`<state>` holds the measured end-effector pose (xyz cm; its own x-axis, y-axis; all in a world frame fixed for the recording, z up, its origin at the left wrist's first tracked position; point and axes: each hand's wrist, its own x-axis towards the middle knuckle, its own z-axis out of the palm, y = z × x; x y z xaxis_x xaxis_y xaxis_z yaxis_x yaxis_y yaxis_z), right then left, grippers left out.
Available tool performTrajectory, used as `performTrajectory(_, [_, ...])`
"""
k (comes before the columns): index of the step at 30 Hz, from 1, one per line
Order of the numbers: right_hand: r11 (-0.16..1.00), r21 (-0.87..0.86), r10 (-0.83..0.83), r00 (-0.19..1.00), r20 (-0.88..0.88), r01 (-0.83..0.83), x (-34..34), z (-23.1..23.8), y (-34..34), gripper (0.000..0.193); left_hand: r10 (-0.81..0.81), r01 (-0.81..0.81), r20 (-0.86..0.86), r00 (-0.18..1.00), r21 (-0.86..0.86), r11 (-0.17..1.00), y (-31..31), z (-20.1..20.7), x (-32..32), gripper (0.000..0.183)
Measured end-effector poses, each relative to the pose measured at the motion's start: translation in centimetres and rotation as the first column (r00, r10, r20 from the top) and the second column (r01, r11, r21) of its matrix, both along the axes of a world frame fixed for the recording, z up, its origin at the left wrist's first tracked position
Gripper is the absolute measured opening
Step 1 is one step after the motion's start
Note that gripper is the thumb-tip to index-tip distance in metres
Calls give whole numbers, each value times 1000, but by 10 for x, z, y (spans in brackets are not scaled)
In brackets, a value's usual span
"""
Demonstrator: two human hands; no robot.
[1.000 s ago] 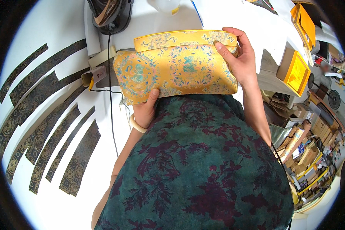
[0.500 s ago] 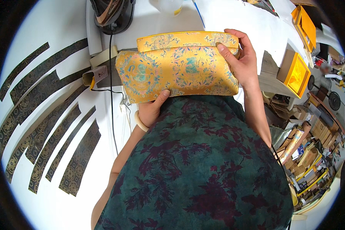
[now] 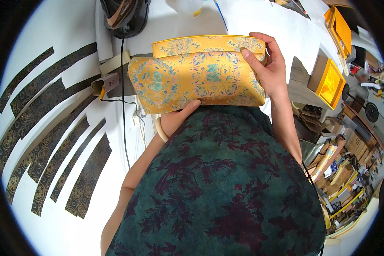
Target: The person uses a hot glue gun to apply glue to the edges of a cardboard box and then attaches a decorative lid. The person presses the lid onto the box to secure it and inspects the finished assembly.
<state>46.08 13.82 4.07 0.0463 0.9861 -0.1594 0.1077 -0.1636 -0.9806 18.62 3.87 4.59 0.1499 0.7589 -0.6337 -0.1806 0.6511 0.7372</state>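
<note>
A yellow brocade-covered, box-like piece point(image 3: 200, 77) lies across in front of me, patterned with blue, green and pink motifs. Along its far side runs a narrower yellow rim band, and the wider brocade panel slopes down toward me. My right hand point(image 3: 271, 72) grips its far right corner, thumb on the front face and fingers wrapped over the back. At the near edge my left hand point(image 3: 178, 119) holds it from below. Only that thumb shows along the edge; the other left fingers are hidden beneath. A pale bangle point(image 3: 161, 130) circles my left wrist.
Dark gold-patterned strips point(image 3: 51, 98) hang or lie at the left. A black cable point(image 3: 123, 98) runs down beside the small socket box point(image 3: 106, 85). Far left stands a black appliance point(image 3: 128, 19). Open yellow boxes point(image 3: 327, 83) sit right, above cluttered cartons point(image 3: 356, 149).
My left thumb has slid to the right along the near edge, the left hand and wrist shifting with it. My right hand and the yellow piece stay nearly still.
</note>
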Motion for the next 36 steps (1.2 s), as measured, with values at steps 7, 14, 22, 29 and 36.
performTrajectory(7, [1000,-3,23,1000,5,-23,0,0,0,47,11,-11,-21,1000,30,999,-2,-5,2,35])
performTrajectory(14, [1000,-8,12,1000,-12,-12,0,0,0,46,17,-16,-24,1000,50,999,-3,-8,2,35])
performTrajectory(22, [1000,1,17,1000,1,-17,1,-1,0,46,0,1,-19,1000,77,997,-3,-10,2,34])
performTrajectory(29, [1000,-4,14,1000,9,-14,1,0,0,46,-27,28,-29,999,49,998,-5,-16,-1,35])
performTrajectory(36, [1000,3,17,1000,11,-17,1,0,0,46,-11,11,-19,1000,10,1000,-4,-11,0,36])
